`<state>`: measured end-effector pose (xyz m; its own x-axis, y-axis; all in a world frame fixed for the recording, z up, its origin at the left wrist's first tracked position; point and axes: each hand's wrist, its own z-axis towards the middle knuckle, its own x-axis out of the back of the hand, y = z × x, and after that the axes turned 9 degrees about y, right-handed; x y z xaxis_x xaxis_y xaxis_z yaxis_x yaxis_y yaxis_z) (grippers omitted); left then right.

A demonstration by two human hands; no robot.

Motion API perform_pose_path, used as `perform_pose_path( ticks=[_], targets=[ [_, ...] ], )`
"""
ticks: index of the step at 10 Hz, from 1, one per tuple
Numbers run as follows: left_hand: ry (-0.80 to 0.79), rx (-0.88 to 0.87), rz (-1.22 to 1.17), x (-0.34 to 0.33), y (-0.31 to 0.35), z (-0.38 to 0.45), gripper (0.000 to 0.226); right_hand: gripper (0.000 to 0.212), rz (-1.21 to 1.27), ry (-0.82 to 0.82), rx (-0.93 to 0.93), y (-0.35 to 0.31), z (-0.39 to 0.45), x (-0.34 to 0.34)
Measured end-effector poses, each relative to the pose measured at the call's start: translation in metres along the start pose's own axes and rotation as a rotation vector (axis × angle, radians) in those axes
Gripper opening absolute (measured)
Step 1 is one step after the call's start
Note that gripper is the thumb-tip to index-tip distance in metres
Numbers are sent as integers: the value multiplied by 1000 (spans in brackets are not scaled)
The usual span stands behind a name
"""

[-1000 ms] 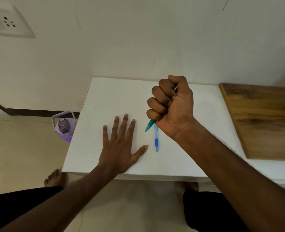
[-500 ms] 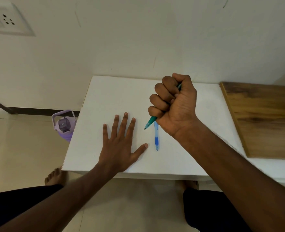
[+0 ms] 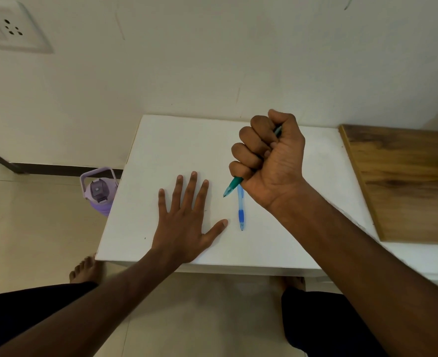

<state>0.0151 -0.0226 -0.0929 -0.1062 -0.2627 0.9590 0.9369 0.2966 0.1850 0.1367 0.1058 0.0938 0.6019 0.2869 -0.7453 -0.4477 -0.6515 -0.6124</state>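
Note:
My right hand (image 3: 269,158) is a fist around a green pen (image 3: 232,187), whose tip points down and left just above the white table (image 3: 176,150); the pen's other end peeks out by my thumb. A blue pen (image 3: 241,211) lies flat on the table right below that fist, its tip toward me. My left hand (image 3: 184,222) rests palm down on the table with fingers spread, its thumb tip a little left of the blue pen.
A wooden board (image 3: 406,181) lies on the table's right part. A purple water bottle (image 3: 100,191) stands on the floor by the table's left edge. The wall behind carries a socket (image 3: 9,29). My feet and knees are under the near edge.
My right fist with the green pen has drifted slightly right and up. The left hand and the blue pen stay where they were.

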Motion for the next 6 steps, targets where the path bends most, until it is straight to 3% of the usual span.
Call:
perform_pose_path(
  ticks=[6],
  targets=[
    [0,3,0,0,0,0,102,46,-31,-33,-3,0,1,-1]
  ],
)
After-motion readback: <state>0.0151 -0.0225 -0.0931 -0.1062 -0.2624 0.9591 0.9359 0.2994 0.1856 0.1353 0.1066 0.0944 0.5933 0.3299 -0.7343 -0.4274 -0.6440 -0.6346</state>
